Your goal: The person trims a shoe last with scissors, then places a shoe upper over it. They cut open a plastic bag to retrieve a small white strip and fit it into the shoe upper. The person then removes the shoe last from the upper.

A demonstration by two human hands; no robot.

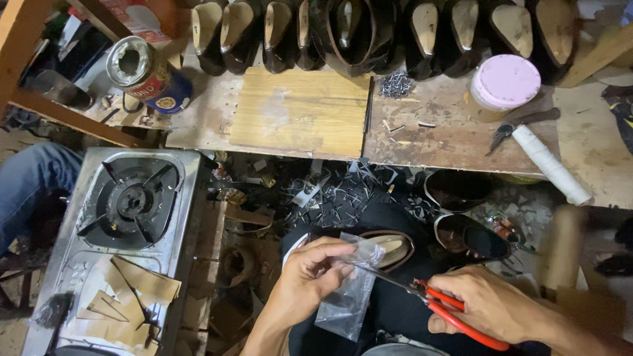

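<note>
Clear plastic bag [348,290]: pinched near its top by the left hand [310,277], hanging free over the lap so the blades can reach it. Red-handled scissors [435,306]: gripped by the right hand [491,303], tips at the bag's upper edge. Brown shoe [392,247] lies just behind.

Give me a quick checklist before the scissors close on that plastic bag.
1. Left hand pinches the clear plastic bag by its top: ok.
2. Right hand grips the red-handled scissors: ok.
3. Blades reach the bag's upper edge: ok.
4. Fingertips clear of the blades: cannot tell, they sit close.
5. Bag contents: cannot tell, it looks see-through and flat.
6. Shoe on the lap lies under the bag, right beneath the cutting line: not ok.
</note>
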